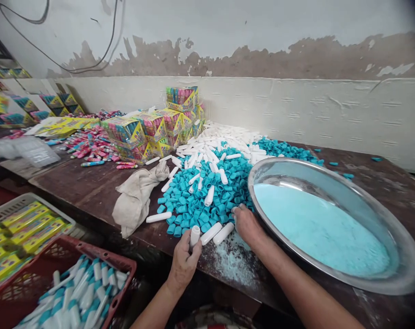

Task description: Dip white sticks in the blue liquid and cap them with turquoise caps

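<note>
My left hand (185,258) is closed round a white plastic tube (195,236), held upright at the table's front edge. Two more white tubes (211,233) lie just right of it. My right hand (244,221) is closed at the right edge of a heap of blue caps (200,201), close to the basin's rim; what its fingers hold, if anything, is hidden. White tubes lie on top of the heap and in a pile (224,135) behind it. A large metal basin (371,208) of light blue powder (317,230) stands to the right.
A beige cloth (133,201) lies left of the caps. Stacked yellow boxes (155,128) and pink tubes (91,141) stand farther back. At lower left, a red crate (125,262) holds capped tubes, beside a white crate (61,214) of yellow packs. Spilled powder (236,265) dusts the front edge.
</note>
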`<action>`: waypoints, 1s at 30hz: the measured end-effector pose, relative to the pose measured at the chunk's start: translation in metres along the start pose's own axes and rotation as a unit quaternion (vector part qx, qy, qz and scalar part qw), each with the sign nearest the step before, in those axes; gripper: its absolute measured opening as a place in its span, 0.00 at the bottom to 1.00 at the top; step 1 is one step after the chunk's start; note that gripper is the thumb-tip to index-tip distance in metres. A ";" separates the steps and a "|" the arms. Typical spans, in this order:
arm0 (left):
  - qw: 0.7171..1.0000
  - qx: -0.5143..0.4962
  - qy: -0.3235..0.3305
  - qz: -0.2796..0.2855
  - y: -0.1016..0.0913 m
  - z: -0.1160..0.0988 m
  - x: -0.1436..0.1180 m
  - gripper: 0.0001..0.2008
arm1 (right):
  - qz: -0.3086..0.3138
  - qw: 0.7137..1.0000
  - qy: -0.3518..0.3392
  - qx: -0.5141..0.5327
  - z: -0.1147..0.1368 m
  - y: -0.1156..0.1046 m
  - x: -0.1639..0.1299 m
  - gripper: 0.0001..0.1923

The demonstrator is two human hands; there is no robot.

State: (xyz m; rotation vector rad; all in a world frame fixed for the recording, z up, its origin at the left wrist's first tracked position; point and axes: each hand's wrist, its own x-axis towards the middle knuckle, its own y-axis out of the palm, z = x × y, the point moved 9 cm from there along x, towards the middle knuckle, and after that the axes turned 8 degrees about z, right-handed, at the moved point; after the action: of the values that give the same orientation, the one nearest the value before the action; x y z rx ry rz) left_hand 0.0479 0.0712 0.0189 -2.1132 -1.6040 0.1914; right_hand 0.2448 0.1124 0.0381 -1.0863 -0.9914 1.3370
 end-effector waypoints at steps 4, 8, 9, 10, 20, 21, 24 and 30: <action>1.000 -0.009 0.005 0.008 0.001 0.000 0.000 0.09 | 0.003 1.000 -0.029 0.000 0.008 -0.001 0.005 0.12; 1.000 -0.013 0.005 0.011 0.002 0.000 0.000 0.10 | 0.012 0.997 -0.072 -0.012 0.032 0.000 0.003 0.11; 1.000 -0.013 0.004 0.012 0.002 0.000 -0.001 0.10 | 0.017 0.997 -0.078 -0.021 0.038 0.001 0.003 0.11; 1.000 -0.013 0.003 0.013 0.002 0.000 -0.001 0.10 | 0.022 0.996 -0.081 -0.031 0.044 0.002 0.004 0.11; 0.999 -0.046 0.007 0.022 -0.002 -0.009 0.001 0.11 | 0.050 0.993 -0.106 -0.026 0.057 -0.010 -0.012 0.10; 0.998 -0.054 0.011 0.029 -0.001 -0.012 0.002 0.12 | 0.062 0.991 -0.116 -0.027 0.059 -0.010 -0.017 0.10; 0.995 -0.069 0.032 0.064 0.003 -0.025 0.002 0.18 | 0.092 0.985 -0.145 -0.028 0.066 -0.007 -0.034 0.09; 0.989 -0.098 0.010 0.112 0.019 -0.025 0.000 0.16 | 0.067 0.985 -0.142 0.074 0.067 -0.004 -0.052 0.10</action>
State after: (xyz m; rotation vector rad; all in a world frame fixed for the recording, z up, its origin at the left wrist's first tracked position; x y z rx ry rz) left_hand 0.0739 0.0606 0.0321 -2.4383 -1.4210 0.0870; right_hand 0.1799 0.0628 0.0610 -0.8777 -1.0205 1.6823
